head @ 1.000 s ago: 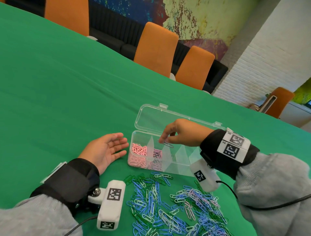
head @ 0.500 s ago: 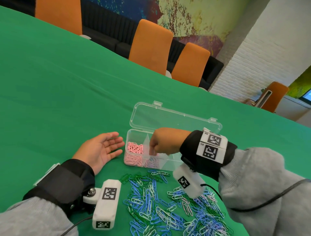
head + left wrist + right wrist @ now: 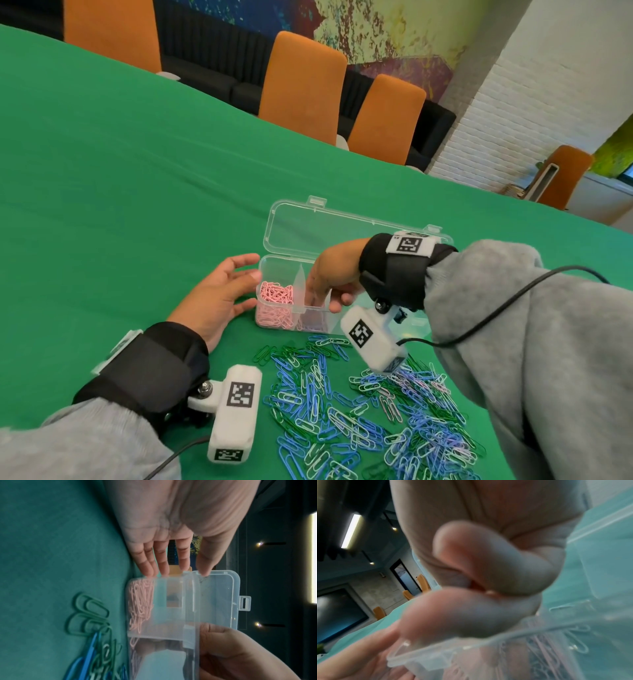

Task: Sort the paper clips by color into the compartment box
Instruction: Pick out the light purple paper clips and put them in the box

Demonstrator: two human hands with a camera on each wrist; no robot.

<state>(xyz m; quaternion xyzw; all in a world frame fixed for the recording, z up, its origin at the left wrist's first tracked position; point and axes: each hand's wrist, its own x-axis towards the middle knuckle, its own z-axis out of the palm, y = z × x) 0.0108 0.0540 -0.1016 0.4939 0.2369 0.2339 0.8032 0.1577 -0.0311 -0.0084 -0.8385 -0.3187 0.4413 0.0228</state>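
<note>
A clear compartment box (image 3: pixel 274 270) stands on the green table with its lid (image 3: pixel 342 222) folded back. Pink paper clips (image 3: pixel 275 294) fill its left compartment and lilac ones (image 3: pixel 313 322) lie in the second. My right hand (image 3: pixel 325 291) reaches down into that second compartment, thumb outside the front wall. Frosted plastic hides the fingertips, so a held clip cannot be made out. My left hand (image 3: pixel 239 274) lies open, its fingertips (image 3: pixel 149 573) touching the box's left end. A mixed pile of blue, green, white and lilac clips (image 3: pixel 359 411) lies in front of the box.
Orange chairs (image 3: pixel 301 75) line the table's far edge. The green cloth (image 3: pixel 120 188) stretches bare to the left and behind the box. A black cable (image 3: pixel 479 325) runs from my right wrist over the sleeve.
My right hand carried a clip from above the middle compartments leftward and down into the second compartment. My left hand slid right until its fingertips met the box's end.
</note>
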